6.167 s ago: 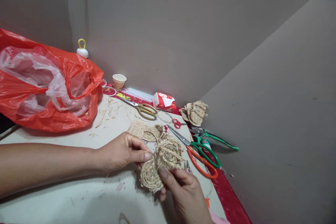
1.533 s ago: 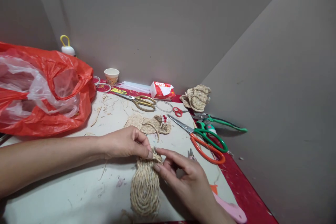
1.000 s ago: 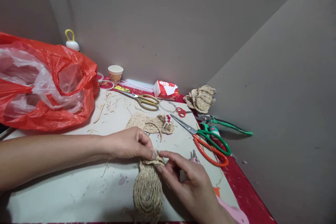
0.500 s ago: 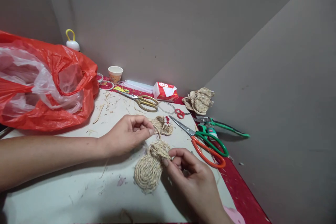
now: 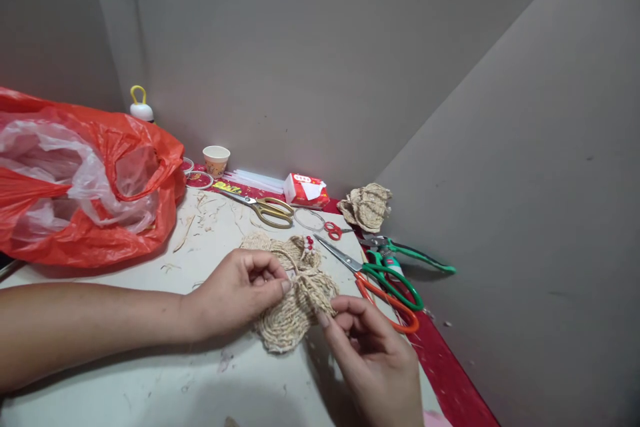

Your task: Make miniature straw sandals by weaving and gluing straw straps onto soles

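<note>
A small slipper woven of straw cord [image 5: 286, 325] is held just above the white board, its coiled sole showing. My right hand [image 5: 367, 353] pinches the strap end of it between thumb and fingers. My left hand [image 5: 245, 290] has its thumb and fingers closed at the slipper's upper left edge, by a loop of straw cord [image 5: 291, 260] that rises from the strap. Just behind lies a second woven straw slipper [image 5: 285, 247], trimmed with red and white beads [image 5: 309, 243]. The left fingertips partly hide the near slipper.
Scissors with green and orange handles [image 5: 370, 280] lie right of the slippers. Behind are gold-handled scissors [image 5: 267, 210], small red scissors [image 5: 333, 231], a tissue pack [image 5: 305, 191], a paper cup [image 5: 216, 161] and green pliers [image 5: 417, 252]. A red plastic bag [image 5: 95, 167] fills the left; woven straw pieces [image 5: 367, 205] lean by the wall.
My left hand has come down and closer to the near slipper, and the cord loop sits lower. The slipper's strap has turned slightly. The whole view has shifted a little.
</note>
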The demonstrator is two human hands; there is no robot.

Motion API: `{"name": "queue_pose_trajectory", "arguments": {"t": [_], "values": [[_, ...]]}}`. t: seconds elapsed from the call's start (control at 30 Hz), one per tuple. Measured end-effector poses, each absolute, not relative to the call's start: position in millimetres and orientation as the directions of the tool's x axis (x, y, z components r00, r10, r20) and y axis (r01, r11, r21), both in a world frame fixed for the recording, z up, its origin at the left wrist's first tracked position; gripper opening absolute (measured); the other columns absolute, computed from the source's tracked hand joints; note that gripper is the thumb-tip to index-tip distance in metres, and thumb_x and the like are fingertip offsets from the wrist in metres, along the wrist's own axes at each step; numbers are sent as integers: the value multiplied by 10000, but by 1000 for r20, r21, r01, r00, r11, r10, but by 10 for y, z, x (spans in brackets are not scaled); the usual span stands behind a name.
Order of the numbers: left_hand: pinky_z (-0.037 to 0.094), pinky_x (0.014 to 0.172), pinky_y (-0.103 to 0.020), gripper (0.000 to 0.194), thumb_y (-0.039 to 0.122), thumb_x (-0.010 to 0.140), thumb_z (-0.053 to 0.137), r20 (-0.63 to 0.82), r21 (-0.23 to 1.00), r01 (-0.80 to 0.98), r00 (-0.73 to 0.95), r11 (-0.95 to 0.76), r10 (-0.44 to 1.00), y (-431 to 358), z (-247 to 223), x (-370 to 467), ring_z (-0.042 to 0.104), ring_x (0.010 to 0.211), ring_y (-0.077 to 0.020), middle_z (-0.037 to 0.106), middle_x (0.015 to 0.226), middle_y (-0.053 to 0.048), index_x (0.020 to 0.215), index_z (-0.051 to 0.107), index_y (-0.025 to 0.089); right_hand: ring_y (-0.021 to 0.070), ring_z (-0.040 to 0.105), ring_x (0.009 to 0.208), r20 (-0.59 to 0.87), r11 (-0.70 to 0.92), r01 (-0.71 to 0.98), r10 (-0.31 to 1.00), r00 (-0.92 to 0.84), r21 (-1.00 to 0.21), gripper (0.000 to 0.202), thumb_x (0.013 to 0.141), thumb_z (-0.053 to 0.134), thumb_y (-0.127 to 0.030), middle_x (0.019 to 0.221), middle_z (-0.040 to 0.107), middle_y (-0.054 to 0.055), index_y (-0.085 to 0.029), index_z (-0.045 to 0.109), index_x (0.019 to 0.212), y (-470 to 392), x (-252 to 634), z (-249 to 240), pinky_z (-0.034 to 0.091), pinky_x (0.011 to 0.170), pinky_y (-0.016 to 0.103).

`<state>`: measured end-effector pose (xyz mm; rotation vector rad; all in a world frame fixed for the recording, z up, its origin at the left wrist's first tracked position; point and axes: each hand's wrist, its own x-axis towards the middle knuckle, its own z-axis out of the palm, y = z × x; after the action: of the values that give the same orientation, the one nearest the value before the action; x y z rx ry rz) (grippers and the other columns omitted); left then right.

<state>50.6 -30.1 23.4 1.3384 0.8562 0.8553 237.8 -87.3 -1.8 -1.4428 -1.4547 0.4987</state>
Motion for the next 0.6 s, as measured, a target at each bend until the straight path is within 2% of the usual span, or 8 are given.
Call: {"name": "queue_pose_trajectory", "arguments": {"t": [0.07,0.17,0.3,0.4,0.5,0.6], "values": [[315,512,-208,132,242,785,596,21,1000,-30,405,-9,914,-272,225,497,402,536,-67,503,594,44,709,581,134,104,439,433,255,151,473,953,164,-868,183,762,647,-360,496,475,-64,-188,602,805,-854,2376,11,364,415,197],[312,497,-213,155,274,800,591,25,999,-30,441,-13,897,-246,190,489,402,512,-71,490,557,52,717,558,147,109,426,455,148,99,479,987,66,-872,219,784,620,-372,514,450,-67,-172,619,875,-813,2387,-6,359,440,209],[286,485,-206,114,216,789,575,21,997,56,480,-54,877,-212,121,486,362,501,-64,441,532,70,699,553,148,115,430,468,157,137,553,988,-12,-822,227,814,599,-345,537,451,-66,-180,618,969,-790,2436,-84,362,464,218],[300,490,-203,87,194,780,561,30,994,77,474,-75,880,-177,80,488,365,502,-65,442,534,70,704,561,150,119,433,477,204,162,561,979,12,-812,179,823,597,-368,540,464,-47,-193,631,816,-803,2468,-60,364,454,216],[306,483,-206,141,235,789,564,28,995,75,472,-72,881,-120,69,478,380,493,-68,444,523,66,674,542,156,115,426,476,253,152,562,962,105,-813,237,815,610,-383,540,467,-38,-201,596,664,-823,2463,42,357,454,216],[290,461,-208,220,280,827,526,20,998,47,438,-45,899,8,110,426,369,450,-67,422,487,73,638,483,177,109,399,445,270,129,526,942,201,-841,271,809,608,-394,508,422,-54,-211,548,618,-832,2437,128,340,434,218]]}}
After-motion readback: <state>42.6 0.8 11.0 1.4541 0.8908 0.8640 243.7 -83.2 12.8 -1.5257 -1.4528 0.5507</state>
